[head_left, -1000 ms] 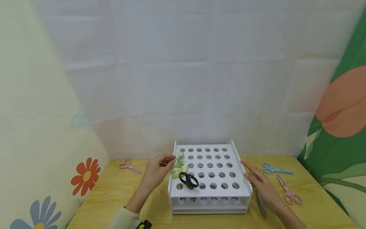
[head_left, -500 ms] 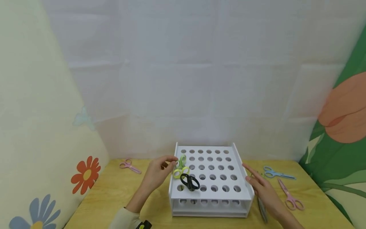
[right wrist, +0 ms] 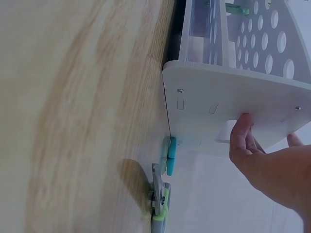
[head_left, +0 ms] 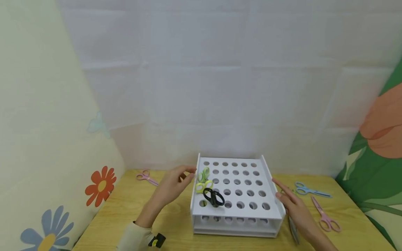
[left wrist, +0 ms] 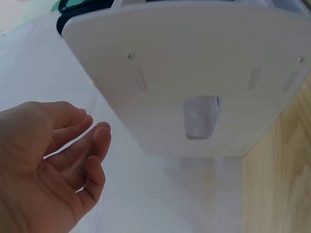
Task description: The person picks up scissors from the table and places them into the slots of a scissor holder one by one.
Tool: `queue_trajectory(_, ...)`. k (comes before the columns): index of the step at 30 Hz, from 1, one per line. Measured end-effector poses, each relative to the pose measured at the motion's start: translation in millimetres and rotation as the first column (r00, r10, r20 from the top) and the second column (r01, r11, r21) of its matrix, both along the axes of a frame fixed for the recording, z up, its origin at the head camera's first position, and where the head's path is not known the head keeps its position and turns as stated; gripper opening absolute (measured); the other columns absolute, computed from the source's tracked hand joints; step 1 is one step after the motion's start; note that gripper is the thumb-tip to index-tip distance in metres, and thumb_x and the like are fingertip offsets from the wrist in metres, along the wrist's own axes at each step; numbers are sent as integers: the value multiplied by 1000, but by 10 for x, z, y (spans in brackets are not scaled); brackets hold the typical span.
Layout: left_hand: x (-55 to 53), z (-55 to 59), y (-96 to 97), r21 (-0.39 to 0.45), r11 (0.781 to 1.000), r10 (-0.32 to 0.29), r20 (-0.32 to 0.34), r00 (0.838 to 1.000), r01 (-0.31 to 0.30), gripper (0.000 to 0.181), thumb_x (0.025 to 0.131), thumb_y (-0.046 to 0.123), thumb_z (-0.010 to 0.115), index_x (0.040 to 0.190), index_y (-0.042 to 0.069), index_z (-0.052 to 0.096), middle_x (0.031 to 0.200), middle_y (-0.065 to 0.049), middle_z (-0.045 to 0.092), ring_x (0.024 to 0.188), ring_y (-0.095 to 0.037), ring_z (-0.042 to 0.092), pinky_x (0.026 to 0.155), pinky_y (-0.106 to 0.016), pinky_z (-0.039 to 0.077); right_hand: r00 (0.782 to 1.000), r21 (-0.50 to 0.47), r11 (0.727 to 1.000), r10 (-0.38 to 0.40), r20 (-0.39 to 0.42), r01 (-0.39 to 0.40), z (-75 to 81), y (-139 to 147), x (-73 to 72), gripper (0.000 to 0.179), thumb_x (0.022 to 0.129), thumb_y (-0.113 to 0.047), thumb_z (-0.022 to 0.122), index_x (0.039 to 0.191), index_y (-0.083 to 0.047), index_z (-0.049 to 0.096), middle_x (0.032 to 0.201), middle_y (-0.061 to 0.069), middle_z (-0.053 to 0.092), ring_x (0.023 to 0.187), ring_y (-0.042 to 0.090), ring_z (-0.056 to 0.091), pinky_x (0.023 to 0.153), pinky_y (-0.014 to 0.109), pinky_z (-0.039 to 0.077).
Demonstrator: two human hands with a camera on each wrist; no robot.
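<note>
A white two-tier rack (head_left: 240,213) with rows of round holes stands on the table. Black-handled scissors (head_left: 214,197), yellow-handled scissors (head_left: 204,187) and green-handled scissors (head_left: 203,175) sit in its left column, handles up. Beside the rack's left wall, near the green handles, is my left hand (head_left: 173,183). In the left wrist view this hand (left wrist: 53,160) is apart from the side panel (left wrist: 146,107), fingers loosely bent round nothing. My right hand (head_left: 293,208) touches the right wall. In the right wrist view its thumb (right wrist: 241,133) rests by the cut-out of the panel (right wrist: 204,104).
Pink scissors (head_left: 146,176) lie at the back left of the wooden table (head_left: 119,209). To the right lie blue scissors (head_left: 312,191), another pink pair (head_left: 326,219) and a grey tool (head_left: 293,230), partly hidden by the right hand. A white cloth (head_left: 220,87) hangs behind.
My left fingertips have drawn slightly left, away from the green scissors and the rack's wall. The right hand keeps its place on the rack. The head view has turned a little left.
</note>
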State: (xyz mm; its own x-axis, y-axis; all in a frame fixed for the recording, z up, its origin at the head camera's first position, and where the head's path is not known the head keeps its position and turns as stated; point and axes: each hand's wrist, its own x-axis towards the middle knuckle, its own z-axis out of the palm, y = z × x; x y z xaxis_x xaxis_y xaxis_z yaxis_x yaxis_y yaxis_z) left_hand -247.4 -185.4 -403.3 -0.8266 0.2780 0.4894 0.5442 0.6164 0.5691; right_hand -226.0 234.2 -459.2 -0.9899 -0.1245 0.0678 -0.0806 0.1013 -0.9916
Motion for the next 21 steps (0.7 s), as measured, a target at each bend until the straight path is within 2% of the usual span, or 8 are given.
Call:
queue_trajectory(7, -56, 28, -205, 5, 999, 39, -19, 999, -39, 24, 103, 18, 64, 127, 16, 69, 111, 3, 70, 81, -7, 63, 69, -31, 55, 1000, -8, 1000, 3, 22, -3, 17, 8, -1, 59, 107, -35, 53, 161, -18, 35, 153, 24, 41, 114, 10, 62, 87, 32, 55)
queue_trajectory(14, -127, -20, -403, 23, 997, 75, -30, 997, -74, 25, 102, 16, 65, 127, 13, 69, 110, -1, 71, 80, -10, 64, 69, -32, 56, 999, -18, 1000, 11, 32, -10, 10, 18, -6, 60, 108, -36, 52, 161, -18, 33, 154, 23, 39, 115, 10, 61, 88, 33, 54)
queue_trajectory(18, -163, -89, -521, 61, 992, 112, 3, 994, -112, 27, 102, 25, 65, 127, 15, 69, 110, -2, 69, 82, -14, 64, 65, -33, 56, 1000, -7, 1000, 10, 23, -10, 0, 25, -14, 59, 108, -36, 52, 161, -19, 34, 154, 23, 40, 115, 9, 61, 89, 32, 54)
queue_trajectory(21, -187, -130, -606, 86, 982, 164, 40, 986, -167, 32, 102, 37, 65, 127, 18, 69, 112, 0, 68, 86, -16, 63, 64, -35, 55, 1000, 0, 1000, 11, 6, -11, -3, 26, -15, 58, 108, -36, 52, 161, -18, 35, 153, 24, 40, 114, 10, 62, 88, 32, 54)
